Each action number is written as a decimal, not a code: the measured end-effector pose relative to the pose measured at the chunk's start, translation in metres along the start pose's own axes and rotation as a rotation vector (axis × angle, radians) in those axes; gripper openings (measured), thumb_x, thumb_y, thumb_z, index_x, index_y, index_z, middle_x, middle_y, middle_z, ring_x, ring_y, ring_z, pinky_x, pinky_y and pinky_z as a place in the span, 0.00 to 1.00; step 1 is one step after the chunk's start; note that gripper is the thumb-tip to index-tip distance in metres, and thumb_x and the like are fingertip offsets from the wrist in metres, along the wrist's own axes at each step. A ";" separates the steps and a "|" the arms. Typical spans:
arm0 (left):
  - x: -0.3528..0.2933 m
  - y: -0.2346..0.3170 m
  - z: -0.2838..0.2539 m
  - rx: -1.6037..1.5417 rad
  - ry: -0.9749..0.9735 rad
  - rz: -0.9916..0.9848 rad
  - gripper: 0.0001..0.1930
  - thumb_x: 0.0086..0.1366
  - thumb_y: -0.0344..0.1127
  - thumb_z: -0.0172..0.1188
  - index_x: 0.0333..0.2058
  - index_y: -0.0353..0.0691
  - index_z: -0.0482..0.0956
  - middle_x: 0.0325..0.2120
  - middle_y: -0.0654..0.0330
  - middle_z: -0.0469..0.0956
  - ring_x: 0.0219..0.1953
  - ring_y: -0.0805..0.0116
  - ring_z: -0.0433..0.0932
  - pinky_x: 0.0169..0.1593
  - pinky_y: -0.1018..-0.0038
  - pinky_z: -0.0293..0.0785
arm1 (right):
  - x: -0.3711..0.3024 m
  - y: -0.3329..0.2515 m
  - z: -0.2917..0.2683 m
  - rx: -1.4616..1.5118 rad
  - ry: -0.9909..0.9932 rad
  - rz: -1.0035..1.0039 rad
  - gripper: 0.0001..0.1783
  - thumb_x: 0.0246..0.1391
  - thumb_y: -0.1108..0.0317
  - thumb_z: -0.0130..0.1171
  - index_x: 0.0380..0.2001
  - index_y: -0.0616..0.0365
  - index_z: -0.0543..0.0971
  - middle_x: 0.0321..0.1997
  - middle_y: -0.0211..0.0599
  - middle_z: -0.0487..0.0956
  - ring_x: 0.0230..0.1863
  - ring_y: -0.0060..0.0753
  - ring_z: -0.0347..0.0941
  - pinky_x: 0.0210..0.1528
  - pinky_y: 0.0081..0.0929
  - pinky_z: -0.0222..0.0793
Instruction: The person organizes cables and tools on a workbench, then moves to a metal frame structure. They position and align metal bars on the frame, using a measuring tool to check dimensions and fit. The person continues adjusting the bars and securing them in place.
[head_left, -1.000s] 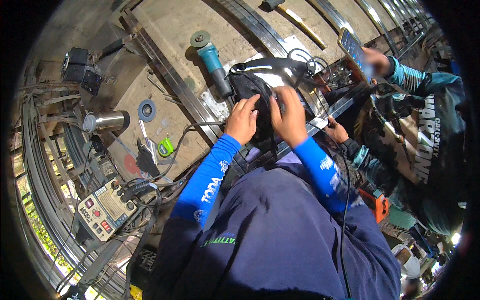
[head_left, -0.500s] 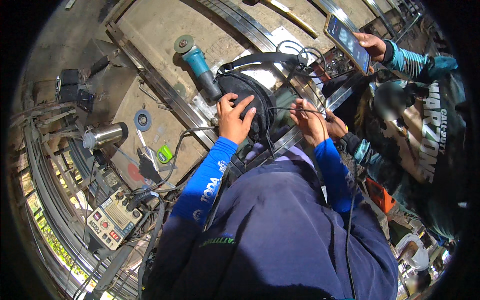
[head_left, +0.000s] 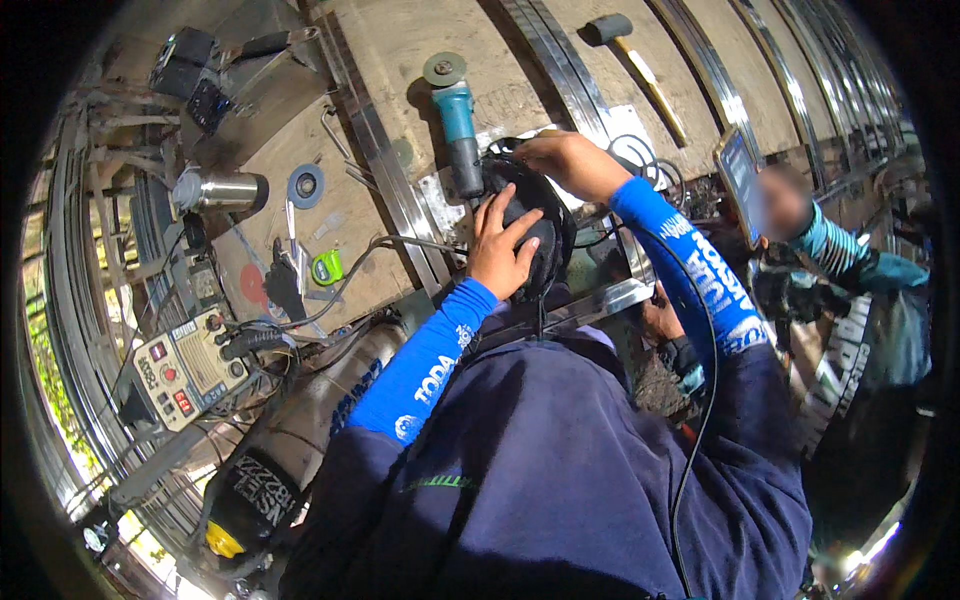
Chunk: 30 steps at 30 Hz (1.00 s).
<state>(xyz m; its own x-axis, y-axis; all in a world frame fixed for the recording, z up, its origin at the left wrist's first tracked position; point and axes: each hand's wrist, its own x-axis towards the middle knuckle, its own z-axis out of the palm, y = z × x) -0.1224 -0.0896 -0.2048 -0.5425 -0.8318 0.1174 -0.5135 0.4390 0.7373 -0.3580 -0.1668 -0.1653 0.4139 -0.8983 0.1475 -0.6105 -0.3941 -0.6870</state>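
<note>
Grinder (head_left: 455,125), teal and hard-cased with a round disc (head_left: 444,69), lies handle-end beside the soft black bag (head_left: 512,212) at the tabletop's (head_left: 400,60) near edge, so a tug could knock it. Your left hand (head_left: 500,250) lies spread on the bag, gripping nothing; your right hand (head_left: 570,165) curls at its top, hold hidden, and the cord (head_left: 714,362) over your sleeve (head_left: 690,265) might snag.
</note>
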 end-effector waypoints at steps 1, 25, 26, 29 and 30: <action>0.001 0.001 0.001 0.021 0.007 0.010 0.28 0.61 0.31 0.70 0.62 0.54 0.81 0.73 0.49 0.59 0.71 0.39 0.59 0.75 0.51 0.56 | 0.018 0.001 0.002 0.012 -0.089 -0.029 0.16 0.61 0.72 0.61 0.51 0.57 0.85 0.48 0.51 0.84 0.50 0.59 0.81 0.57 0.46 0.76; 0.058 -0.013 -0.019 -0.025 -0.360 -0.130 0.67 0.46 0.47 0.84 0.77 0.40 0.46 0.77 0.33 0.39 0.75 0.29 0.52 0.77 0.49 0.54 | 0.020 0.060 0.023 0.452 0.082 0.322 0.04 0.65 0.75 0.61 0.42 0.62 0.78 0.39 0.45 0.82 0.44 0.32 0.79 0.50 0.33 0.73; 0.062 -0.018 -0.018 -0.082 -0.391 -0.137 0.68 0.46 0.47 0.84 0.77 0.41 0.46 0.77 0.33 0.39 0.75 0.28 0.52 0.77 0.49 0.54 | 0.019 0.059 0.025 0.415 0.121 0.297 0.05 0.65 0.74 0.62 0.42 0.62 0.79 0.38 0.44 0.82 0.43 0.32 0.79 0.50 0.33 0.74; 0.073 -0.037 -0.009 -0.195 -0.380 -0.127 0.66 0.46 0.46 0.85 0.77 0.39 0.47 0.74 0.35 0.51 0.75 0.39 0.57 0.77 0.55 0.57 | 0.018 0.055 0.030 0.361 0.193 0.306 0.06 0.65 0.72 0.64 0.43 0.62 0.80 0.37 0.43 0.83 0.42 0.30 0.79 0.49 0.32 0.74; 0.077 -0.044 -0.005 -0.262 -0.351 -0.099 0.65 0.47 0.46 0.85 0.76 0.39 0.48 0.73 0.36 0.55 0.75 0.43 0.58 0.77 0.56 0.57 | 0.018 0.054 0.032 0.362 0.196 0.336 0.07 0.65 0.72 0.64 0.43 0.62 0.81 0.37 0.42 0.84 0.41 0.30 0.79 0.48 0.31 0.75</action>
<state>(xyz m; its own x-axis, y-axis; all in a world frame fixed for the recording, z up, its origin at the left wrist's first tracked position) -0.1384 -0.1750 -0.2251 -0.7155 -0.6797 -0.1615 -0.4130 0.2249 0.8825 -0.3618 -0.1984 -0.2223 0.0805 -0.9966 -0.0166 -0.4011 -0.0172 -0.9159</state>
